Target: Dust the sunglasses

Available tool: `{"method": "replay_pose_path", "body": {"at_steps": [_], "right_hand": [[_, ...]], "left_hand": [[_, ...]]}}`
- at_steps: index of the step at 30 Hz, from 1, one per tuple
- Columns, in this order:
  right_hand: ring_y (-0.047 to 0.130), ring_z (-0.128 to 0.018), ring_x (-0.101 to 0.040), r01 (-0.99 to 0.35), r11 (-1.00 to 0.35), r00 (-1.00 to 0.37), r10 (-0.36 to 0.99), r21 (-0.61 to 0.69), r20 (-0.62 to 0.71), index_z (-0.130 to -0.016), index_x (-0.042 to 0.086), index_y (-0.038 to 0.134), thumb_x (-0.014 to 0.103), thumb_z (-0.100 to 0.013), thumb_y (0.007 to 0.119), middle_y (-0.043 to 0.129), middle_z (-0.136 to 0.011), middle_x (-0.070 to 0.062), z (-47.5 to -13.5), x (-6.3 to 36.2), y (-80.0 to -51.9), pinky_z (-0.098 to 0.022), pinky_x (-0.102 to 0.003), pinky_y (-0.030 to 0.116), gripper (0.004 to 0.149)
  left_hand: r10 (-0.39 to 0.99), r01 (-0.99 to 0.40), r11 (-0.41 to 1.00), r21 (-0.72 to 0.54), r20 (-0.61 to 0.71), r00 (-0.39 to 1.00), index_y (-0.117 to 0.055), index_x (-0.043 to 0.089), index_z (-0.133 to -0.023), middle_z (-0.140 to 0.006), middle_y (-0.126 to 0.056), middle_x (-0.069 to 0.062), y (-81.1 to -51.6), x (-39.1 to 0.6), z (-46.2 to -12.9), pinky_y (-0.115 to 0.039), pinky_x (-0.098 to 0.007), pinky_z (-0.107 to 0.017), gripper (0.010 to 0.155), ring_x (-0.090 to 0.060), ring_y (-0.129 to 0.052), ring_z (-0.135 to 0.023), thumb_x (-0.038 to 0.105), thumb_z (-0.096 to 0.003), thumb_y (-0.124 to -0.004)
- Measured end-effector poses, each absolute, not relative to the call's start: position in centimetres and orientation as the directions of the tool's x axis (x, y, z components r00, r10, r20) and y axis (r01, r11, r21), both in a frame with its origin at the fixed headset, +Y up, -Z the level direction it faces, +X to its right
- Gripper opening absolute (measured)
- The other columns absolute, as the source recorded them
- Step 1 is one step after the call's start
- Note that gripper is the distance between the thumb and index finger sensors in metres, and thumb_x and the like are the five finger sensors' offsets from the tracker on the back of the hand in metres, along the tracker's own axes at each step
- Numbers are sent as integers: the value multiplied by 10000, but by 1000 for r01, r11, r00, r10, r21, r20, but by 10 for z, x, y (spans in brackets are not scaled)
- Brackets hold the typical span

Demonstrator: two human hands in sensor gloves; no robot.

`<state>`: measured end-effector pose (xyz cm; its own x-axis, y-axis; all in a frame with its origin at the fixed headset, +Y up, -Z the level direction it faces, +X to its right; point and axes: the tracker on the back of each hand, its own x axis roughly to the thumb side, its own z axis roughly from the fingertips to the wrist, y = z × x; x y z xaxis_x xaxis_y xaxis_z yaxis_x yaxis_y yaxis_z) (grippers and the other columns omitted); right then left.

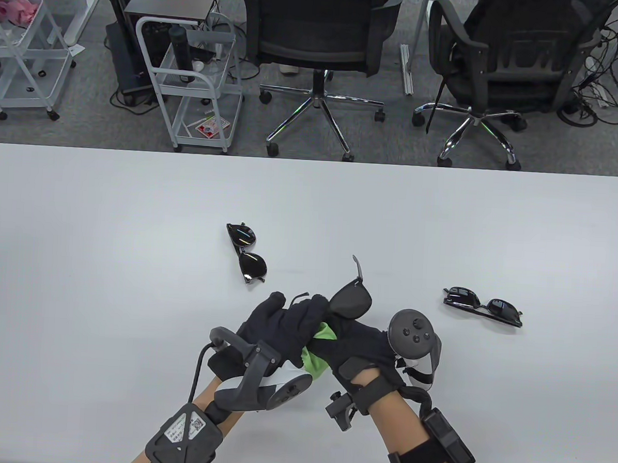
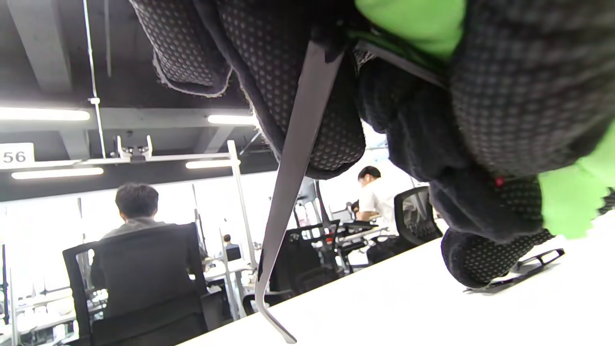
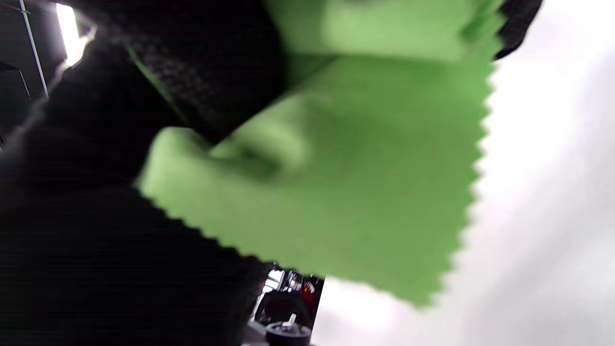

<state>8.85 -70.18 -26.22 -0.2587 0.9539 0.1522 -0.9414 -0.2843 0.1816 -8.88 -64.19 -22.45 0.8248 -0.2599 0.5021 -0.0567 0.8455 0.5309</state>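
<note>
Both gloved hands meet above the table's near middle. My left hand (image 1: 289, 318) grips a pair of black sunglasses (image 1: 353, 299); one dark lens and a raised temple arm stick out beyond the fingers. In the left wrist view a grey temple arm (image 2: 293, 178) hangs down from the fingers. My right hand (image 1: 357, 348) holds a green cleaning cloth (image 1: 317, 352) against the glasses; the cloth fills the right wrist view (image 3: 346, 163). Two more black sunglasses lie on the table: one pair at centre left (image 1: 247, 252), one at the right (image 1: 482, 306).
The white table (image 1: 105, 262) spans the view. Beyond its far edge stand two black office chairs (image 1: 319, 40) and white wire carts (image 1: 195, 80). The left wrist view shows the right-hand pair (image 2: 523, 269) lying on the table.
</note>
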Motion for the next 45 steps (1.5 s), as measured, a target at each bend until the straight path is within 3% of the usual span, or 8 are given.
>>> {"method": "replay_pose_path", "body": {"at_steps": [6,14,16,20,25,31,38,45], "right_hand": [[1037,-548,-269,-944,-275,-247,955,182,164,-713,148,918,469,-418,887,1017,-635,-18,-260,86,-703,-580,-614,704,437],[1018,-637,-326,-930,-244,-200,963,274,179,-807,70,878,374,-463,766,1001,-723,-83,-266,84,-705,-589,-636,688,473],[1003,-660,-330,-929,-225,-182,969,295,167,-818,83,868,326,-431,850,986,-745,-77,-266,83,-706,-590,-643,677,457],[1044,-568,-274,-940,-314,-291,943,134,163,-716,140,917,364,-366,963,1025,-639,-20,-261,84,-701,-578,-610,718,417],[1068,-494,-250,-938,-333,-308,928,96,211,-656,153,946,491,-395,929,1048,-567,-1,-259,86,-697,-566,-598,737,428],[924,-744,-453,-920,-154,-93,979,361,180,-922,-6,758,370,-498,788,888,-872,-209,-264,88,-696,-582,-684,632,566],[1052,-605,-356,-913,-395,-334,870,105,363,-779,80,927,352,-450,856,1041,-714,-111,-262,116,-667,-559,-638,712,433],[1018,-675,-346,-908,-338,-418,753,-246,508,-822,125,899,369,-471,843,1011,-776,-79,-249,157,-633,-586,-633,704,431]], "left_hand": [[-230,-71,850,523,487,843,-646,282,-1000,-871,-883,124,-639,-89,-225,-808,-379,-674,1002,34,-1111,-525,725,-147,-930],[-227,-50,866,498,479,848,-620,283,-1011,-897,-860,119,-642,-94,-230,-799,-390,-680,1003,20,-1108,-556,708,-162,-943],[-250,-33,858,512,473,845,-615,285,-1013,-903,-852,121,-642,-94,-229,-797,-391,-682,999,20,-1107,-565,708,-169,-939],[-276,-25,846,533,477,834,-603,264,-1016,-906,-844,108,-642,-87,-227,-799,-389,-678,1008,19,-1106,-566,706,-173,-934],[-246,-58,847,528,487,838,-612,260,-1010,-896,-850,114,-640,-86,-225,-806,-378,-674,1004,29,-1107,-544,715,-173,-930],[-41,-177,905,387,493,869,-544,300,-1026,-960,-777,117,-641,-109,-241,-774,-407,-710,961,-12,-1092,-672,663,-231,-942],[23,-160,941,298,415,909,-435,313,-1020,-1043,-633,78,-652,-128,-261,-721,-489,-736,911,-174,-992,-896,589,-296,-914],[54,-123,984,131,440,897,-286,406,-991,-1120,-429,141,-666,-139,-275,-584,-549,-777,887,-320,-659,-1101,495,-346,-889]]}}
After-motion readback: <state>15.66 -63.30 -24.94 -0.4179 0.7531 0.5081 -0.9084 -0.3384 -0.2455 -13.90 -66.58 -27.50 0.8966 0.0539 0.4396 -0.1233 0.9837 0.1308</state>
